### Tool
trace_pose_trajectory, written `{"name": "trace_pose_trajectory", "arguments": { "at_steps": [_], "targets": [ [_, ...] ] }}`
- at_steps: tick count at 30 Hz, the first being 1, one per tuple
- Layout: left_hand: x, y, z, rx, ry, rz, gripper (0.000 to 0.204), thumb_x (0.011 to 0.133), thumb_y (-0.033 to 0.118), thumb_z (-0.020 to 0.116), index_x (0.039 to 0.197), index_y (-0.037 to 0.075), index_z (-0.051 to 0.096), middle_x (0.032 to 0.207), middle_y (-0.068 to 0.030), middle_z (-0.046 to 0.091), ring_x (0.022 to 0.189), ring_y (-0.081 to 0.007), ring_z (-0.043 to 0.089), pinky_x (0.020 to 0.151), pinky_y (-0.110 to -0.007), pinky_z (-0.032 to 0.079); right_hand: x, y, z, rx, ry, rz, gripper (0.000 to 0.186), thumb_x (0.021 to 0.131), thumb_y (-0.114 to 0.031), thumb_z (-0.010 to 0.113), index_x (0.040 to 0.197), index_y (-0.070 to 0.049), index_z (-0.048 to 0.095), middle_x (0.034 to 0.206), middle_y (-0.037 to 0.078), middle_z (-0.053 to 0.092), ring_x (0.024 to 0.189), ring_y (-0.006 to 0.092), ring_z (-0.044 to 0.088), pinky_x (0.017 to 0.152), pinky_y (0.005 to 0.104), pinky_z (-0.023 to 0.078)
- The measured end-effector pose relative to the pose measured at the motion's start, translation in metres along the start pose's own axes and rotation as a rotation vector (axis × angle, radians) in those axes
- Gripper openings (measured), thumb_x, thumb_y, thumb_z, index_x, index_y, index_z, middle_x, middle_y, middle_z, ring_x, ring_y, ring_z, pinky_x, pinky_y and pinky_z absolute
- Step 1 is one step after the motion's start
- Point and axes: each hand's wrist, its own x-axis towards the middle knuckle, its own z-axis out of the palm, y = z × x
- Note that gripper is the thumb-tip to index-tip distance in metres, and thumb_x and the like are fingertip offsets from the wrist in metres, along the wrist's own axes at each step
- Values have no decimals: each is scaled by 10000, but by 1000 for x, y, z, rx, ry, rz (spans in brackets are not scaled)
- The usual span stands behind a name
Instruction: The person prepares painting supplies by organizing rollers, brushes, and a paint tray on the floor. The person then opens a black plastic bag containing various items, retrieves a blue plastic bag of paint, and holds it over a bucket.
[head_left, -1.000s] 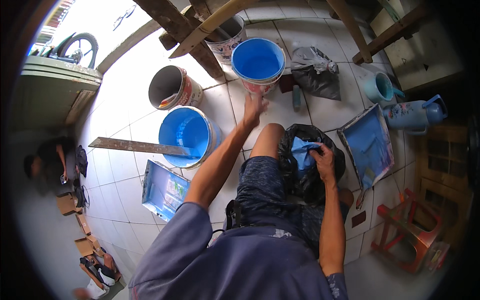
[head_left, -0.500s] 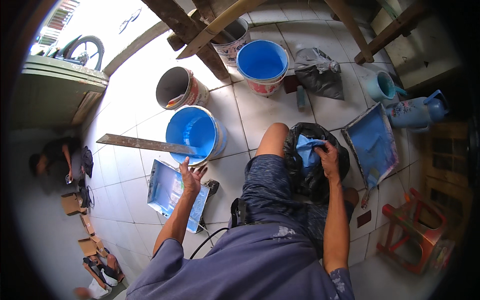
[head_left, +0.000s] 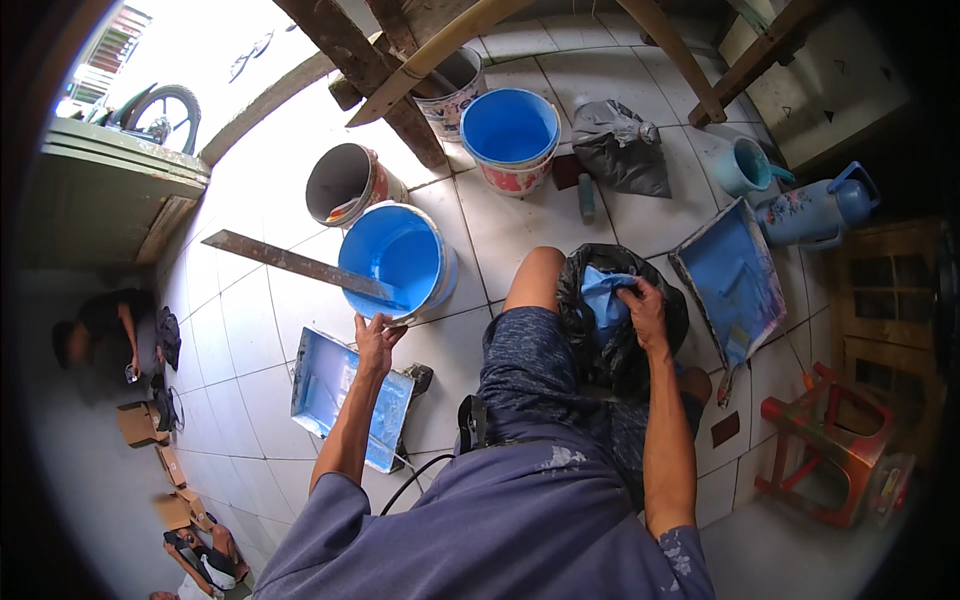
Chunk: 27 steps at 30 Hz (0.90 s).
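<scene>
The tiled floor (head_left: 490,245) carries the bucket (head_left: 400,235), directly beyond the left hand (head_left: 374,345), the nearer hand. Its fingers are at the near rim; clamping cannot be told. The board (head_left: 295,263) slants leftward from the bucket. Right of the bucket, the right hand (head_left: 645,308) has fingers clamped on the blue sheet (head_left: 603,294).

A red stool (head_left: 848,482) sits near a cabinet (head_left: 880,334).
</scene>
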Motion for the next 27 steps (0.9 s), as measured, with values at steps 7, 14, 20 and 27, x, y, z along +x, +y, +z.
{"name": "trace_pose_trajectory", "arguments": {
  "at_steps": [7,14,20,27],
  "targets": [
    [14,-3,42,42,-84,22,365,847,39,535,1156,113,356,931,-94,550,748,-293,659,683,-406,590,1,4,0,12,-1,-14,142,823,-39,637,964,-27,648,850,-24,621,775,59,531,742,217,424],
    [32,-12,93,100,-109,63,323,872,115,561,1130,105,368,942,-88,554,758,-301,664,742,-434,567,4,7,1,13,-8,-30,162,829,-37,642,990,-31,650,881,-19,631,789,69,543,748,227,434],
    [-15,-72,84,298,-39,-21,468,874,231,546,1295,108,382,1033,-90,596,819,-263,647,725,-367,503,6,12,-4,47,-11,24,180,827,-51,648,1005,-27,647,898,-11,634,788,76,550,747,228,436],
    [-80,-167,-89,1320,-573,-214,320,825,287,524,873,-18,606,755,-172,625,605,-299,610,598,-412,505,8,19,-6,127,-54,39,178,840,-40,627,1017,-23,631,933,3,631,838,85,559,797,225,423]
  ]
}}
